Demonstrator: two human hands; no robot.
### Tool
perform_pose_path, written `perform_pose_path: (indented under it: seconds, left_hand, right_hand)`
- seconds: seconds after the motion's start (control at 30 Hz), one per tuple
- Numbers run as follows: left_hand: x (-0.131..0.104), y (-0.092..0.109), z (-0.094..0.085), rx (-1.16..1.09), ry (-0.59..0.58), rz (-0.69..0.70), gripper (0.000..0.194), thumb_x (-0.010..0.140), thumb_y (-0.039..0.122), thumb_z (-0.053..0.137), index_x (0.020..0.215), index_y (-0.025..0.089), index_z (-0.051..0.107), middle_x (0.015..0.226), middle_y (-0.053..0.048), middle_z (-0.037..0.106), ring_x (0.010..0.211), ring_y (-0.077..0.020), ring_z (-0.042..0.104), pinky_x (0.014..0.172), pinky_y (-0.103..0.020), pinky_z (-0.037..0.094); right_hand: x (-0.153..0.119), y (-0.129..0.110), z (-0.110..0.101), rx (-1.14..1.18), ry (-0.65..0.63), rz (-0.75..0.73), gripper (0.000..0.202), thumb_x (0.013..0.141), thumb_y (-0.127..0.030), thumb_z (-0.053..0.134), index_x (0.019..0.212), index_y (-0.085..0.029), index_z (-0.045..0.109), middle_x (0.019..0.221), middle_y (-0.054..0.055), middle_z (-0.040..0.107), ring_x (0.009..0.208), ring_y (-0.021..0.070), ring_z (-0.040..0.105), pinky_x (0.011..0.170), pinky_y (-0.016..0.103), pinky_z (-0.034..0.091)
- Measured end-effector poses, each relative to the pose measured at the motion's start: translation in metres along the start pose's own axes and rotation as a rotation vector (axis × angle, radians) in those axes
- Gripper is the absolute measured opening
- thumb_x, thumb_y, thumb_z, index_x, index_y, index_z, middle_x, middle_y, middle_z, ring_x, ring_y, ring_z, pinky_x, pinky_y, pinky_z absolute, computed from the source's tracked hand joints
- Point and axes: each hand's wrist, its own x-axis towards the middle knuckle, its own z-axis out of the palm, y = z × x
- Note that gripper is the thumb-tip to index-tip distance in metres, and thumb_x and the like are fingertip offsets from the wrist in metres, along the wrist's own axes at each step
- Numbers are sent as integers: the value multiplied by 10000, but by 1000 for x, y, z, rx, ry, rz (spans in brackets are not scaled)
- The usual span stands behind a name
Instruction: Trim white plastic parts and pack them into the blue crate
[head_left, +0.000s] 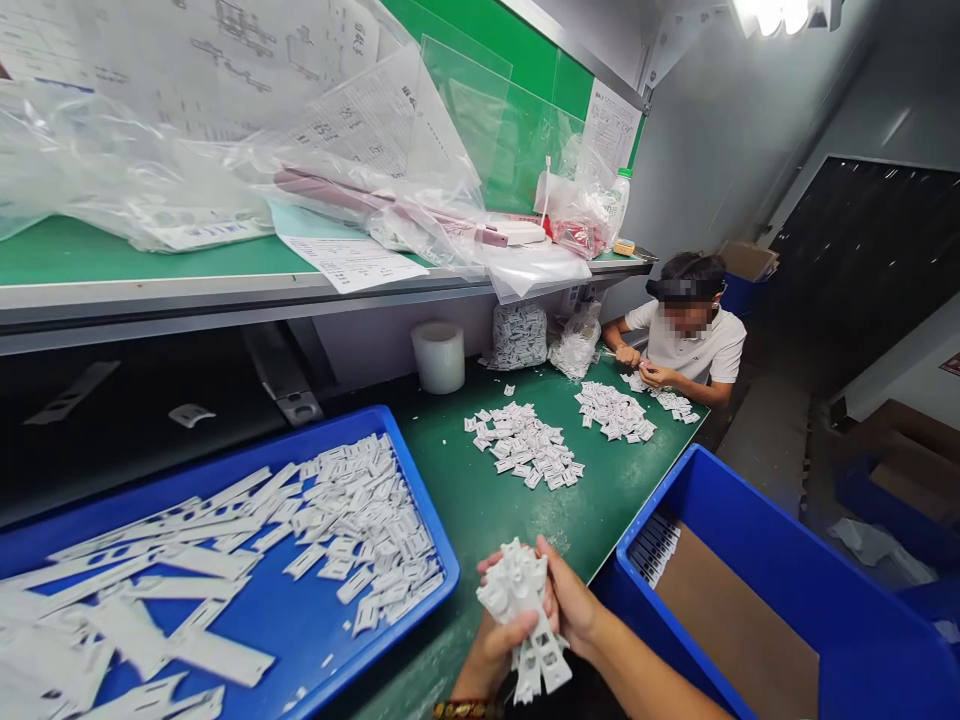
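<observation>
Both my hands are cupped around a bundle of white plastic parts (525, 600) near the green table's front edge. My left hand (504, 640) wraps the bundle from the left, its thumb across the front. On the right side, my right hand (574, 605) presses against the same bundle, fingers partly hidden behind it. Some longer pieces with square holes stick out below the hands. A blue tray (442, 535) to the left holds long white strips and many small white pieces. Beyond my hands, a loose pile of small white pieces (532, 445) lies on the green table (465, 480).
A blue bin (780, 520) with cardboard and a row of parts stands at the right. Another person (697, 340) sits at the far end, handling small pieces near another pile (615, 412). A film roll (439, 357) and filled bags (519, 335) stand under the shelf (225, 290).
</observation>
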Motion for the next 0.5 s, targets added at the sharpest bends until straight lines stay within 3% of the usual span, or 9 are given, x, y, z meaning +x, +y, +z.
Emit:
perform_pose_path:
  seconds: [0.1, 0.2, 0.33, 0.5]
  left_hand:
    - [9, 2, -6, -15, 182, 18, 421, 575, 522, 785, 724, 157, 639, 652, -47, 665, 597, -187, 606, 583, -305, 493]
    - [22, 8, -13, 32, 406, -9, 424, 575, 462, 809, 812, 136, 676, 733, -69, 727, 670, -221, 673, 632, -306, 527]
    - [32, 10, 5, 111, 380, -42, 422, 556, 430, 828, 792, 114, 679, 745, -82, 735, 662, -213, 677, 629, -293, 532]
    - [42, 1, 31, 63, 358, -52, 424, 557, 375, 832, 869, 125, 691, 846, -81, 755, 750, -223, 702, 721, -314, 553]
  right_hand:
    - [-13, 3, -11, 32, -63, -31, 643, 840, -737, 440, 1144, -216, 660, 1248, 112, 640, 1227, 276, 553, 1012, 455, 450]
    - [-22, 5, -33, -140, 105, -183, 445, 792, -581, 659, 1077, -241, 690, 1276, 91, 608, 1159, 253, 575, 1003, 428, 464]
    - [-26, 18, -47, -371, 297, -219, 336, 745, -452, 745, 999, -238, 691, 1038, 68, 658, 979, 215, 608, 859, 359, 542]
    - [-27, 27, -52, -453, 453, -188, 295, 756, -402, 723, 981, -217, 672, 966, 57, 661, 924, 201, 611, 805, 325, 549]
